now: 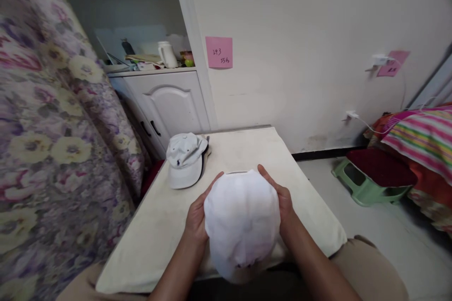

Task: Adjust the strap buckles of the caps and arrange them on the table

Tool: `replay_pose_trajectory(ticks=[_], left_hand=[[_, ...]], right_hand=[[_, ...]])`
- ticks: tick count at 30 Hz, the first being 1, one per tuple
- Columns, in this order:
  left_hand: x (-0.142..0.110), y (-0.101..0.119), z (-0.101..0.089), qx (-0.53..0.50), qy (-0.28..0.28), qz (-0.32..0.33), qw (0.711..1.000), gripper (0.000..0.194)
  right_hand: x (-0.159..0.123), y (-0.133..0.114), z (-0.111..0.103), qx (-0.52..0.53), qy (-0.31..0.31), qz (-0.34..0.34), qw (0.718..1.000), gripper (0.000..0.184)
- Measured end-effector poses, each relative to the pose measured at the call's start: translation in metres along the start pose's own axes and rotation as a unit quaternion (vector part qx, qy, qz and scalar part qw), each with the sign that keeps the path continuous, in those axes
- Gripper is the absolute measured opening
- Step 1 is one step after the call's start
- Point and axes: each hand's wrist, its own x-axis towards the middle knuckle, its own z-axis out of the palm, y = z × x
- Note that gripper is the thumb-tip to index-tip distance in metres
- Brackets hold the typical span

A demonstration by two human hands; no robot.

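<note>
A white cap (242, 218) sits between both my hands, raised a little over the near edge of a small cream table (247, 150). My left hand (198, 214) cups its left side, fingers curled against the fabric. My right hand (278, 197) clasps its right side the same way. A second white cap (185, 160) with a small dark logo lies on the table's far left corner, apart from both hands, over something dark.
A floral curtain (45, 141) hangs at the left. A white cabinet (165, 103) with a jug and clutter stands behind the table. A pink note (219, 51) is stuck on the wall. A green stool (367, 181) and striped bedding (420, 136) are at the right.
</note>
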Motion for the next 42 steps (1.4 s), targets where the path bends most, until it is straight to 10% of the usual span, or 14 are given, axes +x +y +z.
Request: replay_pose_trajectory(ticks=[15, 23, 30, 36, 42], left_hand=[[0.022, 0.002, -0.039, -0.007, 0.134, 0.059, 0.989, 0.039], [0.016, 0.000, -0.061, -0.011, 0.017, -0.021, 1.000, 0.044], [0.020, -0.002, -0.093, -0.020, 0.049, -0.024, 0.998, 0.029], [0.021, -0.004, -0.095, 0.019, 0.138, -0.027, 0.990, 0.021], [0.020, -0.007, -0.092, 0.013, 0.172, -0.016, 0.985, 0.019]], right_hand=[[0.031, 0.012, -0.044, 0.022, 0.007, -0.032, 0.999, 0.056], [0.035, 0.009, -0.047, 0.026, 0.014, -0.015, 0.999, 0.053], [0.040, 0.018, -0.055, -0.004, 0.046, 0.020, 0.999, 0.038], [0.034, 0.023, -0.070, -0.015, 0.029, 0.160, 0.987, 0.036], [0.034, 0.026, -0.080, -0.013, 0.022, 0.142, 0.990, 0.028]])
